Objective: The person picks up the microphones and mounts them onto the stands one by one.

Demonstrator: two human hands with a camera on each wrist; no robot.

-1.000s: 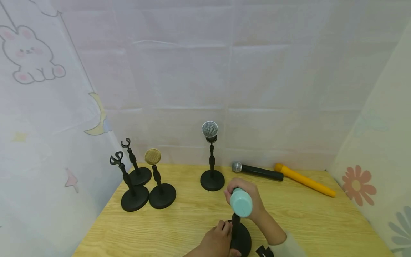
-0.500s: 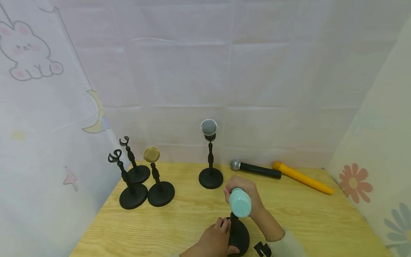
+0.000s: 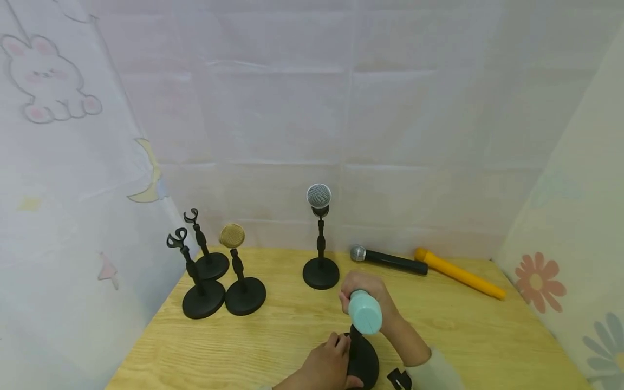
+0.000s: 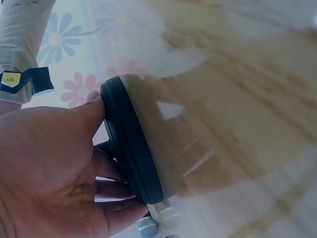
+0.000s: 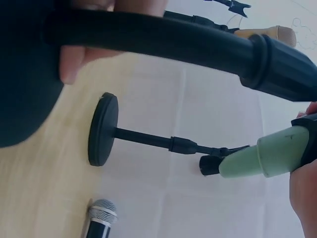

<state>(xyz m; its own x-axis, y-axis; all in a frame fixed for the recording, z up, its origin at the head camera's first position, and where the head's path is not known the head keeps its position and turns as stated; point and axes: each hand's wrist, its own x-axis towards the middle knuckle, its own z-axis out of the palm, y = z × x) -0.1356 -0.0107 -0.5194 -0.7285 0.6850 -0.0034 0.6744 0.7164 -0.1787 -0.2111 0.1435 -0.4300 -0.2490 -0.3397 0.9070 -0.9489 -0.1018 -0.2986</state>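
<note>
My right hand [image 3: 377,292] curls round a light green microphone [image 3: 365,313] at the top of a black tabletop stand [image 3: 365,360]. In the right wrist view, the green microphone [image 5: 277,151] lies against the stand's black clip [image 5: 308,131], partly covered by the hand; how far it sits in the clip I cannot tell. Down at the round base, my left hand [image 3: 324,365] holds the rim. The left wrist view has the thumb on one side of the base [image 4: 131,141] and fingers on the other. The base stands on the table.
Behind stands a silver-headed microphone [image 3: 319,196] on a stand. A black microphone [image 3: 395,261] and an orange one [image 3: 460,273] lie at the back right. At left are a stand with a gold microphone [image 3: 232,236] and two bare stands [image 3: 203,299]. Cloth [image 3: 273,119] hangs behind the table.
</note>
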